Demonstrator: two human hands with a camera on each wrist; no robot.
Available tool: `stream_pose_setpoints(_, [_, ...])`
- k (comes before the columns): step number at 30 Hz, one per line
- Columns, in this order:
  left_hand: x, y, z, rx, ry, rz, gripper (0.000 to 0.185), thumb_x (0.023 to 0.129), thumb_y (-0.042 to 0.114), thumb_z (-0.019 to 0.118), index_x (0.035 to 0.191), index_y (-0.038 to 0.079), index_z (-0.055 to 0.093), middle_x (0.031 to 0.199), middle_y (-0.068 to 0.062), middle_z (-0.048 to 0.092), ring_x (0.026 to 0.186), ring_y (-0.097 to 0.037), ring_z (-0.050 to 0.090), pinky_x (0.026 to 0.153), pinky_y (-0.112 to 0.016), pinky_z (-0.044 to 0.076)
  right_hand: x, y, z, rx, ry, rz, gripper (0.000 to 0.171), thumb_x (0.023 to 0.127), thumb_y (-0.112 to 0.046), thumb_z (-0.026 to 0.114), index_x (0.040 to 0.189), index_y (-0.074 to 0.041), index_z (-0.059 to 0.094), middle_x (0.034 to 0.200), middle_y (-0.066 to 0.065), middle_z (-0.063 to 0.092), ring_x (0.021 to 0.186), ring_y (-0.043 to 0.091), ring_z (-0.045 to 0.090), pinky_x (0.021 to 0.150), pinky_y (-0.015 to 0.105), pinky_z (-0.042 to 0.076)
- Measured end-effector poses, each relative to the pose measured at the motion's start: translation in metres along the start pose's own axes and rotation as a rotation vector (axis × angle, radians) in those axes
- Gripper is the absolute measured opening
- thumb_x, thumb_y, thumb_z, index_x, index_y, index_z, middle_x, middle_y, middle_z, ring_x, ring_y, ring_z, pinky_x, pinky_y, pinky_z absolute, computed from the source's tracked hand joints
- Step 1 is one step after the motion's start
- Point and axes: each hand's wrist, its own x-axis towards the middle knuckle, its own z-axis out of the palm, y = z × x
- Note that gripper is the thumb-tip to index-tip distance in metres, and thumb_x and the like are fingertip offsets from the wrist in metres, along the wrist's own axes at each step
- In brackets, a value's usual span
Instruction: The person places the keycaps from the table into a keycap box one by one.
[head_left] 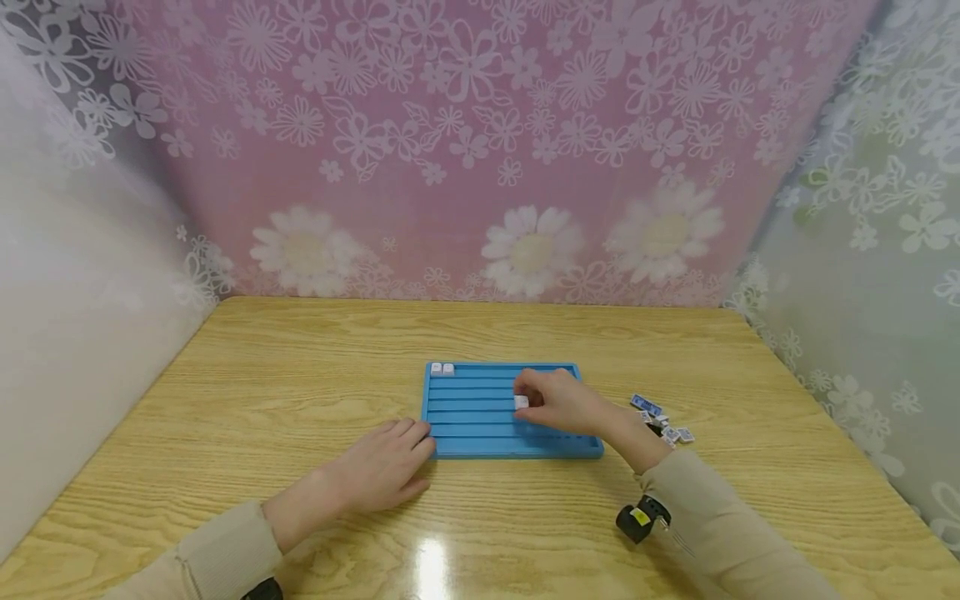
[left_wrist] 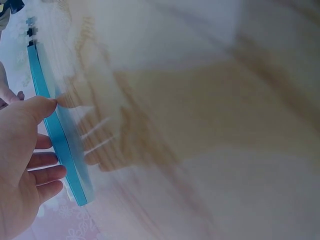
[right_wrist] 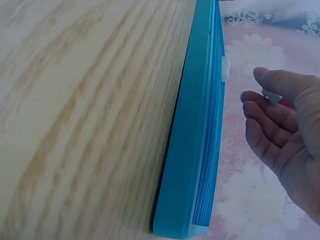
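On a wooden table walled by floral curtains, the left hand lies flat and the right hand pinches a tile.

A small white tile sits pinched at the fingertips of the right hand, held over the middle grooves of the blue tray. The tray — flat, rectangular, ribbed with long horizontal slots — lies on the table, with two matching white tiles side by side in its far-left corner slot.
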Motion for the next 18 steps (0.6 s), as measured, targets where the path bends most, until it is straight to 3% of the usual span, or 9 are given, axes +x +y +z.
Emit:
stream_pose_setpoints(6, [0.000, 0.000, 0.000, -0.003, 0.001, 0.000, 0.032, 0.090, 0.039, 0.056, 0.102, 0.010, 0.052, 0.105, -0.005, 0.049, 0.092, -0.018, 0.047, 0.085, -0.032, 0.044, 0.003, -0.001, 0.001, -0.027, 0.006, -0.052, 0.022, 0.088, -0.020, 0.064, 0.105, -0.006, 0.060, 0.079, -0.008, 0.055, 0.066, 0.005, 0.048, 0.059, 0.025, 0.042])
stream_pose_setpoints(12, [0.000, 0.000, 0.001, -0.016, 0.008, -0.004, 0.031, 0.090, 0.038, 0.056, 0.101, 0.009, 0.052, 0.104, -0.005, 0.050, 0.093, -0.019, 0.048, 0.085, -0.033, 0.045, 0.009, -0.005, 0.002, -0.043, 0.001, -0.017, 0.023, 0.091, -0.021, 0.060, 0.108, -0.005, 0.060, 0.089, -0.005, 0.056, 0.074, 0.010, 0.050, 0.064, 0.027, 0.043])
stream_pose_setpoints(18, [0.001, 0.000, 0.002, -0.020, 0.008, -0.003, 0.032, 0.091, 0.038, 0.056, 0.101, 0.008, 0.052, 0.105, -0.005, 0.050, 0.094, -0.019, 0.048, 0.086, -0.033, 0.045, 0.018, -0.012, 0.003, -0.045, -0.013, 0.001, 0.027, 0.091, -0.021, 0.060, 0.113, -0.005, 0.059, 0.078, -0.009, 0.052, 0.066, 0.005, 0.046, 0.060, 0.025, 0.042])
